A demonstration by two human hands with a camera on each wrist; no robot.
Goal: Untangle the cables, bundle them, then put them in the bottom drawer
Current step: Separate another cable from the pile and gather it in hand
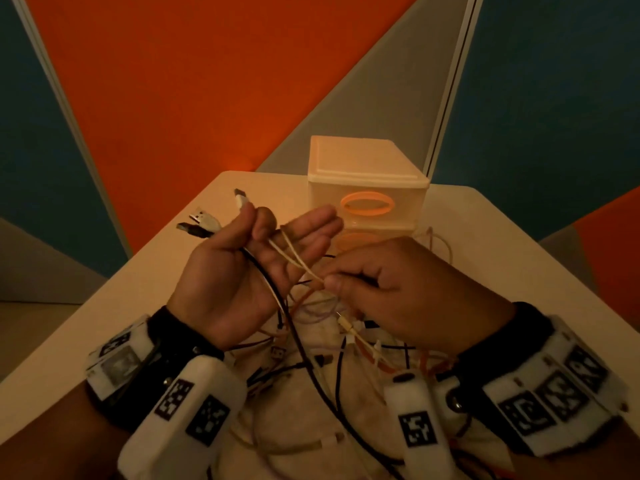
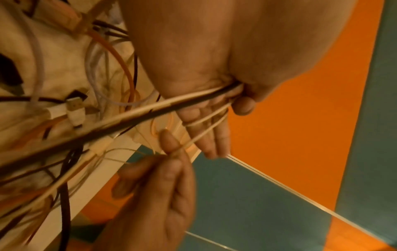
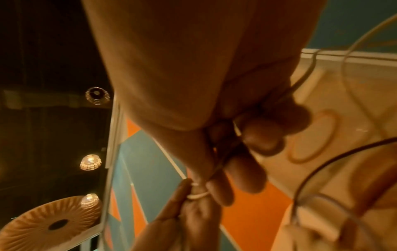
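My left hand [image 1: 258, 220] is raised palm up, its thumb pinching a bunch of cables whose USB plugs [image 1: 206, 221] stick out past it to the upper left. A black cable [image 1: 273, 296] from the bunch runs down across the palm. A thin white cable [image 1: 298, 261] loops round the left fingers [image 2: 214, 135]. My right hand [image 1: 346, 282] pinches that white cable [image 3: 196, 196] just beside the left palm. Below both hands, a tangle of white, black and orange cables [image 1: 311, 362] lies on the table. The small cream drawer unit [image 1: 367, 168] stands behind the hands; its lower drawer is mostly hidden.
The table [image 1: 485, 258] is pale, with its edges close at left and right. The drawer unit's top drawer shows an orange oval handle [image 1: 367, 204]. Orange, blue and grey wall panels stand behind. Loops of cable [image 1: 440, 244] lie right of the unit.
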